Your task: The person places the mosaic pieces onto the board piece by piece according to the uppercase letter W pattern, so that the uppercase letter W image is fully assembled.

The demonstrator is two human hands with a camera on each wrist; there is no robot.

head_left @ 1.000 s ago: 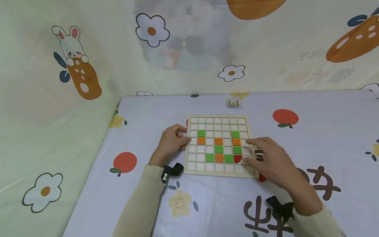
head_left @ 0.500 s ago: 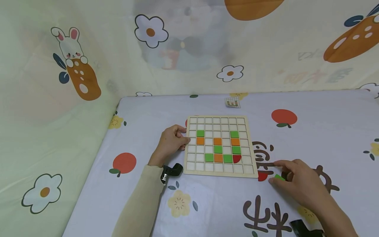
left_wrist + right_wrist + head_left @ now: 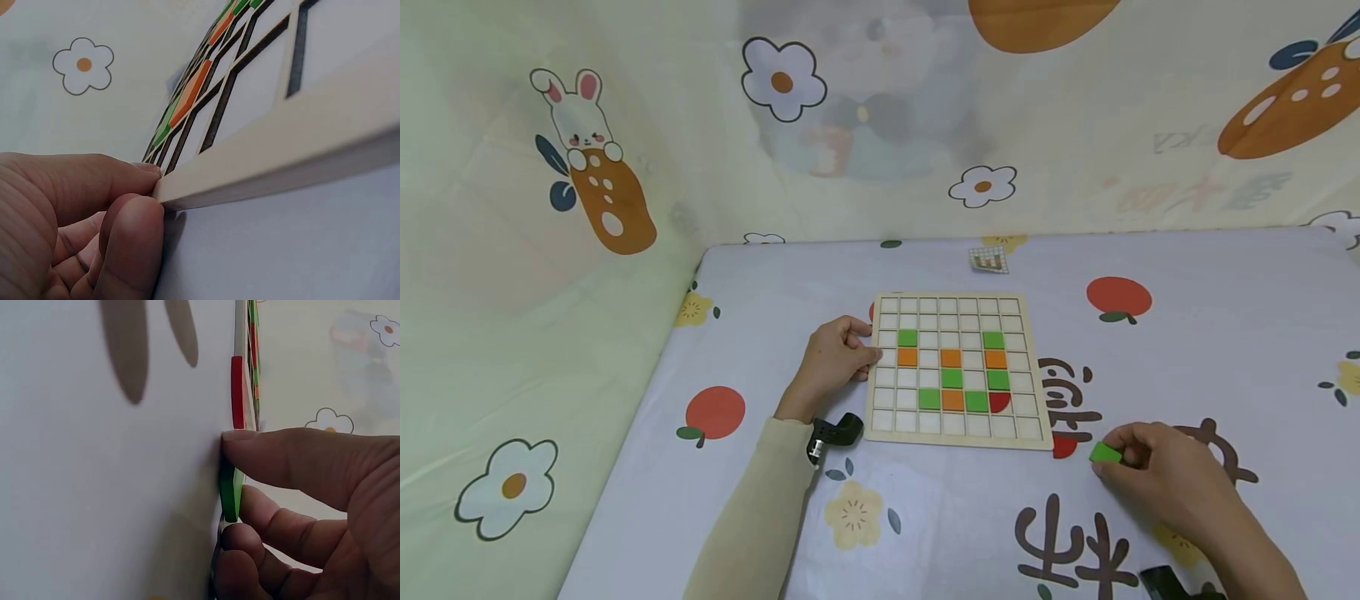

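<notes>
A square wooden grid board [image 3: 958, 428] lies on the table, with several green and orange square tiles and a red rounded tile [image 3: 1000, 402] in its cells. The left hand [image 3: 827, 362] holds the board's left edge between thumb and index finger; the left wrist view shows both fingertips [image 3: 134, 219] against the frame. Right of the board, the right hand [image 3: 1168, 467] pinches a green tile [image 3: 1105, 452] low over the cloth. In the right wrist view the thumb lies on one side of that green tile [image 3: 231, 497], the index finger on the other.
Another red tile [image 3: 1064, 446] lies beside the board's lower right corner. A small paper card with a printed grid [image 3: 988, 259] lies behind the board. The white cloth [image 3: 940, 517] is printed with fruit, flowers and lettering. A patterned curtain [image 3: 880, 200] rises at the back and left.
The right hand has left the board's right side, moving right and toward the person, and its fingers have closed on a green tile. The left hand stays at the board's edge.
</notes>
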